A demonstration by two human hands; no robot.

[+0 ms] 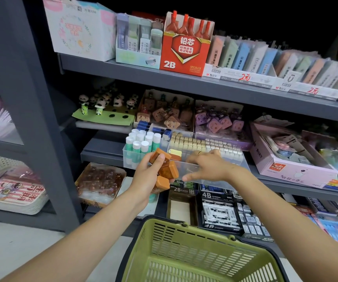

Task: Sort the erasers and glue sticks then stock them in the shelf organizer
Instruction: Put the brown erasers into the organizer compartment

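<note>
A green basket (196, 253) sits nearest, seemingly emptied. Above it the left hand (149, 176) grips a stack of brown erasers (165, 169), fingers curled round them. The right hand (206, 165) reaches into the clear organizer (215, 169), fingers loosely spread, holding nothing visible. Feed erasers singly into the front compartment, keeping them beside the glue sticks (142, 142), not among them.

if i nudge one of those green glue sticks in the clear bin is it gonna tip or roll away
The glue sticks stand upright, tall and narrow, so one alone would probably tip easily. Packed together inside the clear organizer, neighbours likely brace them. Being round, a fallen one would probably roll.
</note>
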